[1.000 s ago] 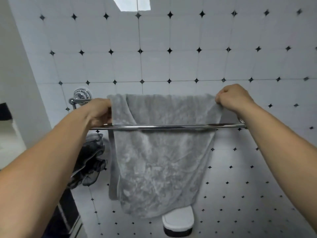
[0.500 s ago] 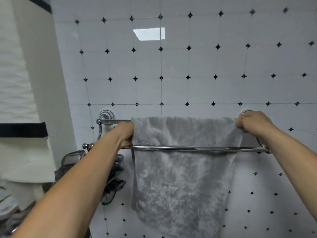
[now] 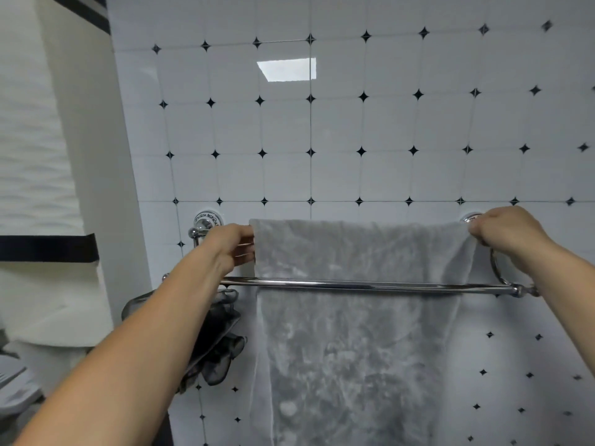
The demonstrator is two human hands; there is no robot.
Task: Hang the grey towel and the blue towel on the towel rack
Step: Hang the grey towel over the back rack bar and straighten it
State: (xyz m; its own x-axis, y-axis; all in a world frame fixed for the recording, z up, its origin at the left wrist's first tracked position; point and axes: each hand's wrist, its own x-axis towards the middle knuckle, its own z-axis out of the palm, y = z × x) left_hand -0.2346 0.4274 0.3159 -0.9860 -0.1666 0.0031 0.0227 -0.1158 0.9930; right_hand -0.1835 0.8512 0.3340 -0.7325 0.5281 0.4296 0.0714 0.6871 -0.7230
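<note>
The grey towel (image 3: 354, 317) is draped over the rear bar of the chrome towel rack (image 3: 370, 285) on the tiled wall and hangs down behind the front bar. My left hand (image 3: 230, 249) pinches the towel's upper left edge. My right hand (image 3: 505, 231) grips its upper right corner near the right wall mount. The towel's top edge is stretched flat between both hands. No blue towel is in view.
A dark mesh bath sponge (image 3: 219, 342) hangs from the rack's left end, under my left forearm. A white wall corner with a black stripe (image 3: 48, 249) stands at the left. White objects (image 3: 16, 384) sit at the lower left edge.
The view has tilted up, so rack and towel sit lower in frame. Both hands have slid outward, spreading the towel's top edge wider along the rear bar.
</note>
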